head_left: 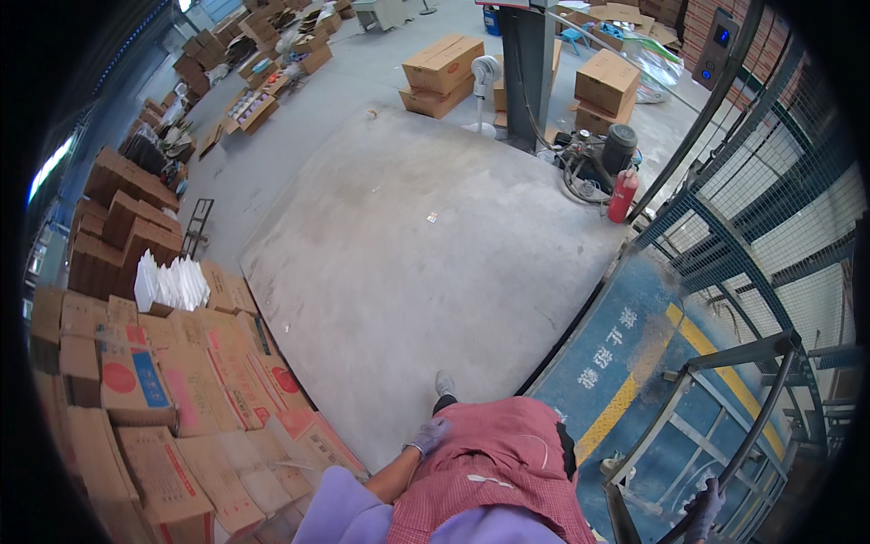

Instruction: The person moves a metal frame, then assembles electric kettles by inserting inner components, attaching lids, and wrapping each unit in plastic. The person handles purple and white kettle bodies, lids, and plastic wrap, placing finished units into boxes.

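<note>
My left hand [428,436], in a pale glove, hangs beside the front of my red checked apron [494,453]. Its fingers look loosely bent, and I see nothing in them. At the lower right, my right hand [705,510], also gloved, is closed around the dark curved handle bar [754,431] of a grey metal cart frame [698,426]. That cart stands on the blue-painted floor [584,344]. One grey shoe [444,383] shows ahead of the apron on the concrete floor [426,263].
Flattened and stacked cartons [204,399] line the left, with white sheets [172,283] behind. Ahead stand closed boxes [444,63], a steel post [526,82], a motor unit [603,154] and a red fire extinguisher [623,195]. Wire-mesh fencing [761,208] curves along the right.
</note>
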`<control>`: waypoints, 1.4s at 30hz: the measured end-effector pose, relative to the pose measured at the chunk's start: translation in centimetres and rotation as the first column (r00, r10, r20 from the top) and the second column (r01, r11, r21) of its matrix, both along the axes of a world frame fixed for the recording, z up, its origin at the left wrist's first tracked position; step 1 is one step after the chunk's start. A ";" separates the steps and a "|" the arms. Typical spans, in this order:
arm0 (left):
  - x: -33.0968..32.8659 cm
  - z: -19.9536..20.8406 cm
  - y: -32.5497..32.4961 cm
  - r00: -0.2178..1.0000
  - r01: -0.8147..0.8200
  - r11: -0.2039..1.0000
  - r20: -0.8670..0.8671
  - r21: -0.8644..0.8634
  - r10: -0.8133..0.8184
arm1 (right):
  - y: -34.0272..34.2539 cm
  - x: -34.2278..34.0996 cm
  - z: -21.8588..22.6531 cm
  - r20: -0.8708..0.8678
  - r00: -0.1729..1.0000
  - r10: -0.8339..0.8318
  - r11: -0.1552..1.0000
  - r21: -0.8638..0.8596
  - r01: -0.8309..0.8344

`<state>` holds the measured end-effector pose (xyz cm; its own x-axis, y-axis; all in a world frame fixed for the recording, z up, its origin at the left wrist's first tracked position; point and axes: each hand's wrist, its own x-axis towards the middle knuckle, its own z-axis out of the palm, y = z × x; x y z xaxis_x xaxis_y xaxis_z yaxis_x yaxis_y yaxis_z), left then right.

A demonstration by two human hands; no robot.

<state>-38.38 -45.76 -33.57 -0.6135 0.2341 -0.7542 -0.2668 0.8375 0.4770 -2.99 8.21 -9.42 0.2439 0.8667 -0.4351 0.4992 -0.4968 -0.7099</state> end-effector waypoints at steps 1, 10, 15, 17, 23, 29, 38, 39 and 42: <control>-1.8 -0.4 -0.1 1.000 -0.023 1.000 -0.020 -0.007 0.023 | -0.4 0.4 -0.6 0.014 1.000 -0.004 1.000 0.013 0.004; -17.5 -14.3 -6.9 0.947 0.284 0.944 -0.206 0.170 -0.248 | -2.6 -1.5 -6.0 0.109 0.986 0.124 0.982 0.128 -0.138; -28.5 -13.4 -6.8 0.917 0.386 0.915 -0.157 0.122 -0.366 | -8.1 -10.8 -1.9 0.383 0.924 -0.006 0.984 0.167 -0.063; -32.6 -10.5 -7.3 0.944 0.311 0.932 -0.172 0.188 -0.281 | -11.8 -18.0 -0.6 0.341 0.937 -0.074 0.991 0.128 0.032; -43.5 -15.9 -11.7 0.980 0.186 0.953 -0.119 0.241 -0.161 | -15.1 -23.0 -3.2 0.261 0.964 -0.041 0.996 0.091 0.018; -52.1 -19.6 -19.3 0.888 0.460 0.845 -0.150 0.271 -0.435 | -22.6 -32.8 -3.2 0.354 0.929 -0.110 0.983 0.176 0.049; -66.7 -24.6 -28.2 0.983 -0.033 0.934 0.181 0.355 -0.033 | -32.4 -51.2 -5.4 0.450 0.892 -0.048 0.992 0.129 -0.012; -69.1 -24.3 -28.6 0.985 -0.030 0.930 0.169 0.366 -0.035 | -33.4 -51.3 -7.9 0.370 0.929 0.002 0.990 0.127 -0.052; -75.6 -24.0 -31.3 0.999 0.035 0.900 -0.008 0.434 -0.035 | -40.1 -59.0 -13.6 0.451 0.889 -0.083 0.987 0.159 0.012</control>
